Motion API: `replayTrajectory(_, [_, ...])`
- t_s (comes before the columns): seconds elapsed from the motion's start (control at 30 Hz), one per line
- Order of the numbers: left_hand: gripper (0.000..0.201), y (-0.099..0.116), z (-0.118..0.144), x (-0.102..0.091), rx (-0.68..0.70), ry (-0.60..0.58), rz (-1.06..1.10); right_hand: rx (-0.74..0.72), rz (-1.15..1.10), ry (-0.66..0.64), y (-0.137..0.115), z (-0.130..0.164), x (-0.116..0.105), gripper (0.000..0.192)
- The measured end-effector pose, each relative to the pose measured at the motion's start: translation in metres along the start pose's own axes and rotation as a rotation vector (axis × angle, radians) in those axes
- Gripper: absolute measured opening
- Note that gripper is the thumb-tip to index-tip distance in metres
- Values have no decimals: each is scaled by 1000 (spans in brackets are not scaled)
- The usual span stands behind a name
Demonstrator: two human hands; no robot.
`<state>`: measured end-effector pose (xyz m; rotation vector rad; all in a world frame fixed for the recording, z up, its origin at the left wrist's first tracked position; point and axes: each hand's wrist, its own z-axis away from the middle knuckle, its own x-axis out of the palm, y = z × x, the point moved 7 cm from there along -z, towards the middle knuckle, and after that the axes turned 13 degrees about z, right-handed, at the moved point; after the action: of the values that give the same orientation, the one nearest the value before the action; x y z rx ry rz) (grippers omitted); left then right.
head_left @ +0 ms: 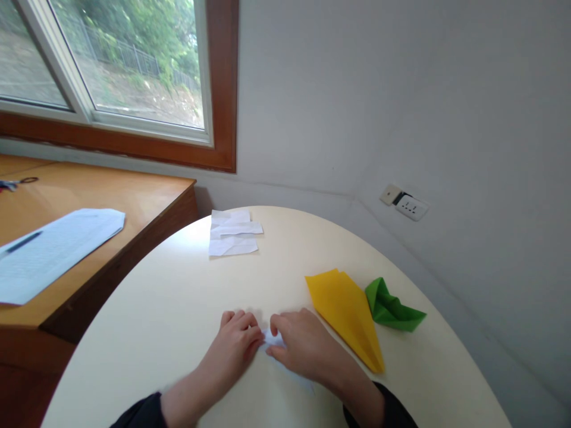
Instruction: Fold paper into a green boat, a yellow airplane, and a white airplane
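Observation:
A small white piece of paper point(273, 339) lies low on the round table, between my two hands and partly covered by them. My left hand point(238, 342) has its fingers curled together and pinches the paper's left end. Over the paper's right part is my right hand point(303, 345), its thumb and index finger bent toward each other with the paper at their tips. The paper's lower edge runs under my right hand toward the wrist, and its exact shape is hidden. Right of my right hand lies a yellow folded paper point(345, 312), and beyond it a green paper boat point(392, 309).
White paper strips point(234, 233) lie near the far edge of the round cream table point(169, 303). At left, a wooden desk point(147, 190) holds a stack of printed sheets point(75, 244), a pen point(22, 242) and scissors point(22, 181). A wall socket point(411, 207) is at right.

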<state>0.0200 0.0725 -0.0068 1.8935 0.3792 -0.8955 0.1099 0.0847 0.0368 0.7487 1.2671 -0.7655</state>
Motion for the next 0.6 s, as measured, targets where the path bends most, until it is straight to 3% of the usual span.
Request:
replayTrajectory(0.23, [20, 4, 1, 2, 77, 21, -14, -56, 21, -75, -7, -8, 2, 14])
replayTrajectory(0.6, [17, -4, 0, -1, -2, 37, -6, -112, -151, -144, 0, -19, 19, 19])
